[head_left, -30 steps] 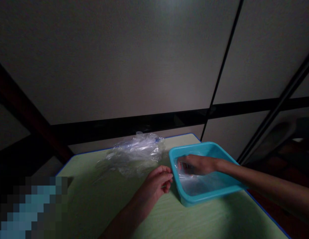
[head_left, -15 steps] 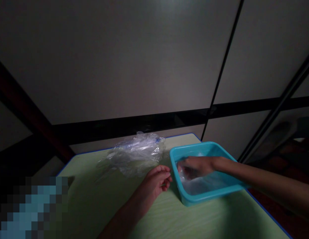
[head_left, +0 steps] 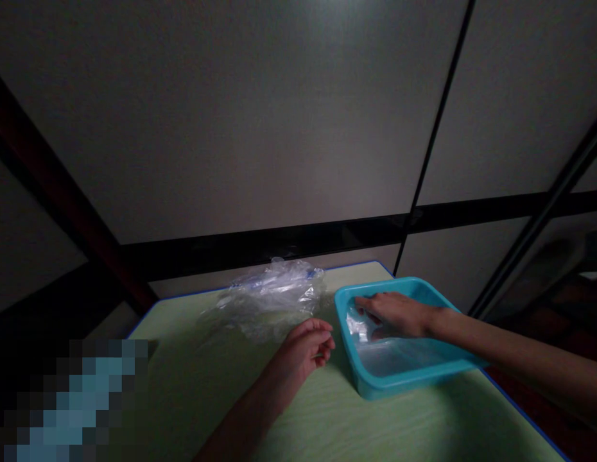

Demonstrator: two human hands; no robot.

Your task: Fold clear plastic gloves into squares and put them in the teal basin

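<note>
One crumpled heap of clear plastic (head_left: 274, 298) lies on my left, near the back edge of the pale green table (head_left: 178, 372). It has a small blue patch (head_left: 312, 274) at its right end — too small for me to tell whether it is print. Just in front of that end is my left hand (head_left: 309, 344), the forearm (head_left: 255, 407) slanting up to it from the bottom of the view. Its fingers are half curled, the thumb close to them; I cannot tell whether they pinch anything. Next, just right of that hand, the turquoise tub (head_left: 409, 386) stands on the table with more clear plastic (head_left: 395, 357) lying inside. My right hand (head_left: 399, 313) is open over it — back upward, forefinger stretched towards the left wall, thumb held apart. My right arm (head_left: 515, 350) crosses the tub's right rim.
</note>
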